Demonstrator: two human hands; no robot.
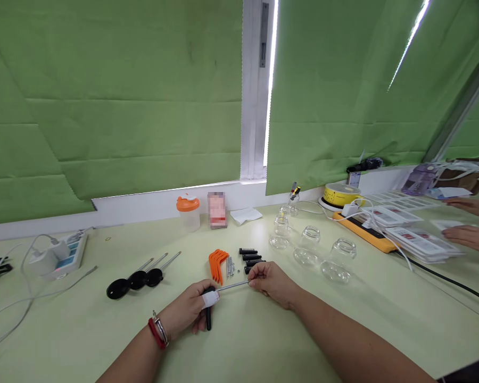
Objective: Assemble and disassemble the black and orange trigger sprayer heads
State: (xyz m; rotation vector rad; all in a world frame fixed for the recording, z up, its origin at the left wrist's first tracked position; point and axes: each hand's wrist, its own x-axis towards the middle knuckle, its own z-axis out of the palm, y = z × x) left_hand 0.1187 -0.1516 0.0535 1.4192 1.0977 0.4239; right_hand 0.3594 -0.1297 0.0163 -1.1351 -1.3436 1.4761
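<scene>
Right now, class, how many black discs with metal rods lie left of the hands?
3, in a row on the table: left disc, middle disc, right disc. None looks hidden.

Left grip [188, 309] holds a black piece [208, 319], right grip [272, 284] a metal rod [233, 285].

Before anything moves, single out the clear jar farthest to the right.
The clear jar at the group's front right end; the other clear jars all sit left of it and farther back.

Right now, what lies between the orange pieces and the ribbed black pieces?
In the head view, slim metal pins and one tiny bit lie between the orange pieces and the ribbed black pieces.
</scene>
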